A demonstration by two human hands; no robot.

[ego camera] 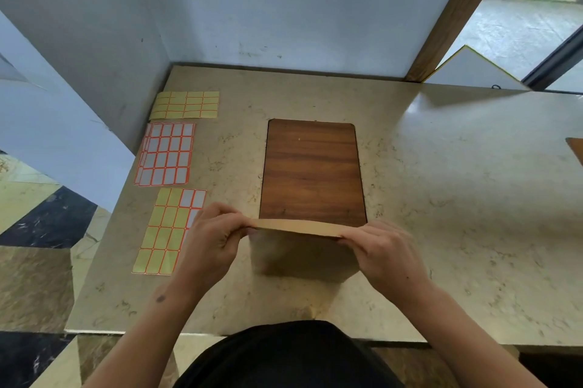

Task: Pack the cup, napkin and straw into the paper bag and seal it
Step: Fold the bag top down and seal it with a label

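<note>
**Bag top held flat between both hands, ready for a seal**

The bag [303, 256] stands upright on the counter [441, 198], at 6 o'clock from the wood board [312, 170] and just touching its near edge in this view. I have its top pressed into one flat strip whose long axis runs from 9 to 3 o'clock. My left hand [214, 239] pinches the 9 o'clock end of that strip, fingers curled over it; my right hand [383, 249] pinches the 3 o'clock end in the same way. Neither hand is spread.

Cup, napkin and straw are not visible; I judge them to be inside, so packing looks done and sealing remains.

Three label sheets lie on the counter towards 9 to 10 o'clock of the bag. The nearest sheet [170, 230] sits just beside my left hand, well apart from the right. The next move, as I judge it, turns on this: the left hand is nearer the labels, while the right can hold the strip.
</note>
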